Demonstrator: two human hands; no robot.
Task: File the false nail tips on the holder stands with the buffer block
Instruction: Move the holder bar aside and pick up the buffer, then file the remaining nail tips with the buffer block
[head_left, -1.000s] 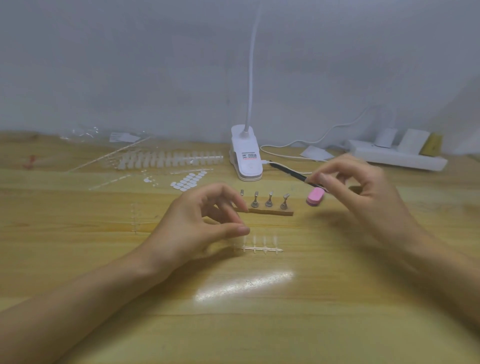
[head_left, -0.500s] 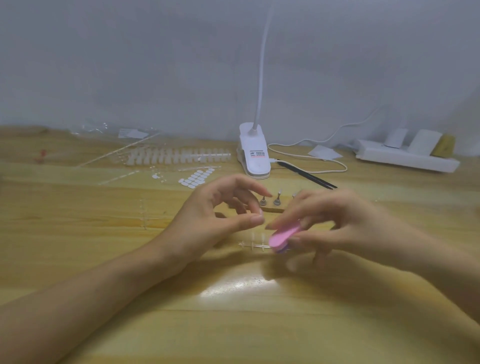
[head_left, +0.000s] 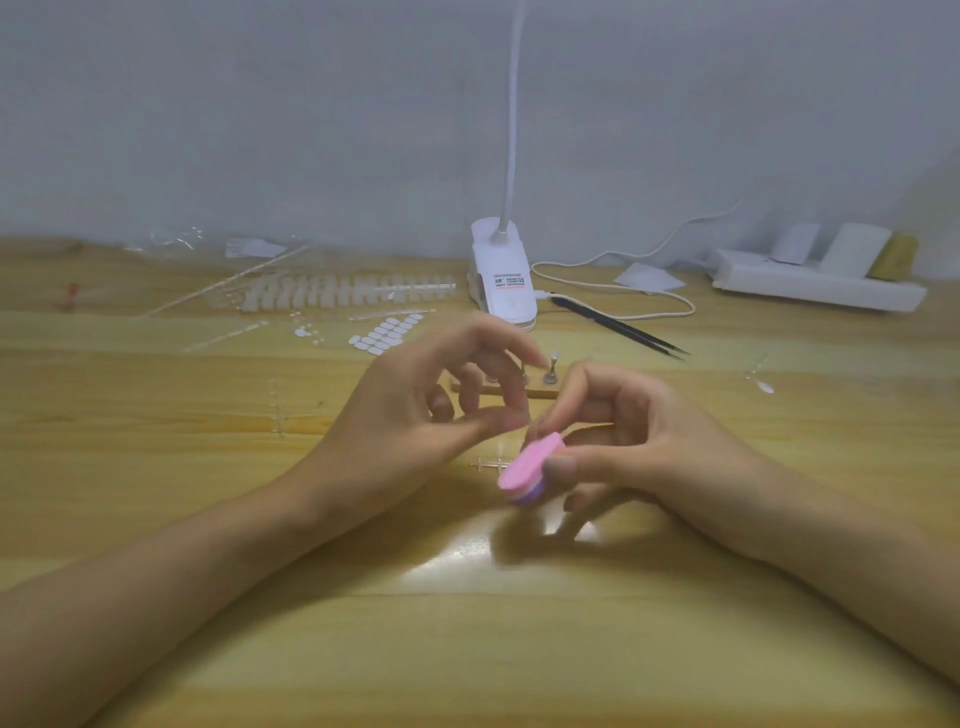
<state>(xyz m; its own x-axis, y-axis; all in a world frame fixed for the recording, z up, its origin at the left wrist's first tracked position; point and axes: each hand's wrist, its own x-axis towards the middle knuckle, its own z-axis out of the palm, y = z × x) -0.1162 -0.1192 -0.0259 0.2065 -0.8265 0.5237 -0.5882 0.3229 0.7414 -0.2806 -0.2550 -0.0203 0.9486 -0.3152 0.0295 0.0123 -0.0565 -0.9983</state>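
Observation:
My right hand (head_left: 639, 447) grips the pink buffer block (head_left: 527, 465), which has a purple underside, between thumb and fingers just above the table. My left hand (head_left: 426, 410) hovers beside it with thumb and fingertips drawn close together; whether they pinch something small and clear is not visible. Behind both hands the wooden base (head_left: 540, 393) carries small metal holder stands (head_left: 551, 366), partly hidden by my left fingers. A short clear strip of false nail tips (head_left: 487, 462) lies on the table under the block.
A white clip lamp (head_left: 506, 283) stands behind the stands, with black tweezers (head_left: 623, 327) to its right. Rows of spare nail tips (head_left: 343, 296) and a sheet of white tabs (head_left: 387, 335) lie at back left. A white power strip (head_left: 815, 286) sits at back right.
My right hand has picked the pink buffer block up from beside the stands and brought it left and toward me, next to my left hand. My left hand has stayed near the same spot.

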